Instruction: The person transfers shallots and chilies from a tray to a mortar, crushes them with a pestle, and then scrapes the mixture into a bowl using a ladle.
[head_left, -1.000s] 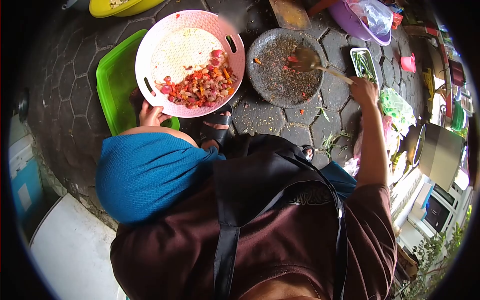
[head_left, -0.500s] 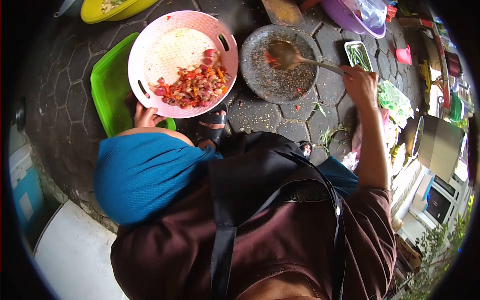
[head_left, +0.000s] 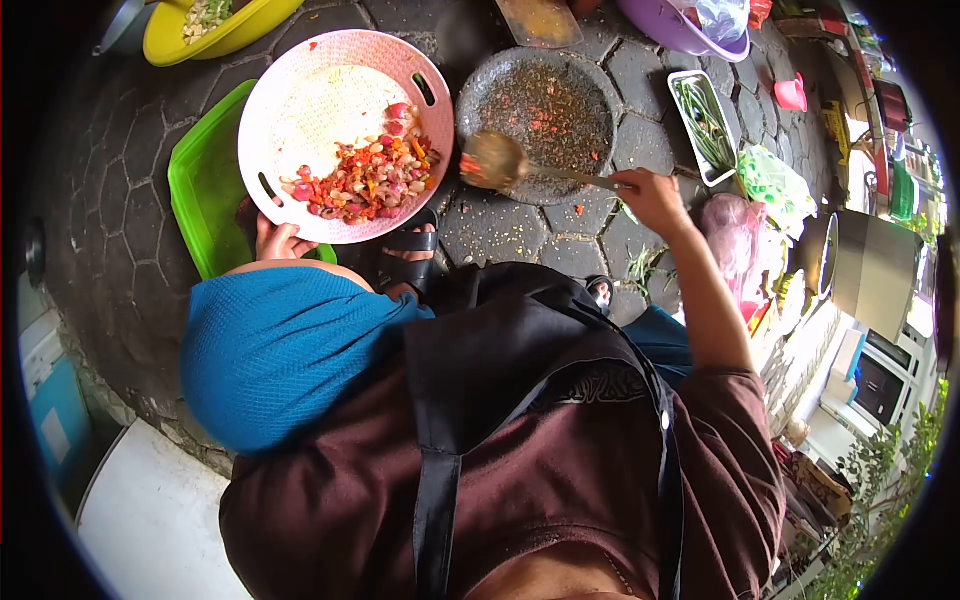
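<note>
My left hand [head_left: 279,240] grips the near rim of a pink perforated basket [head_left: 300,90], which is tilted. Chopped red shallots and chillies [head_left: 370,178] lie heaped in its lower right part. A ladle [head_left: 495,160] is in my right hand [head_left: 652,198], closed round the end of its handle. Its bowl, with some reddish bits on it, hangs at the left edge of a round grey stone mortar [head_left: 545,75], close to the basket. Dark crumbs and red scraps are spread over the mortar's inside.
Under the basket lies a green tray [head_left: 200,175]. A yellow basin [head_left: 225,35], a purple basin [head_left: 650,25] and a white tray of green beans [head_left: 713,125] stand farther out. Plastic bags [head_left: 735,240] lie to the right, a pink dipper [head_left: 791,94] beyond them. Crumbs litter the paving.
The ladle has moved left and nearer me, from over the mortar to its edge beside the basket. My right hand has moved left and nearer me with it. My left hand still holds the basket.
</note>
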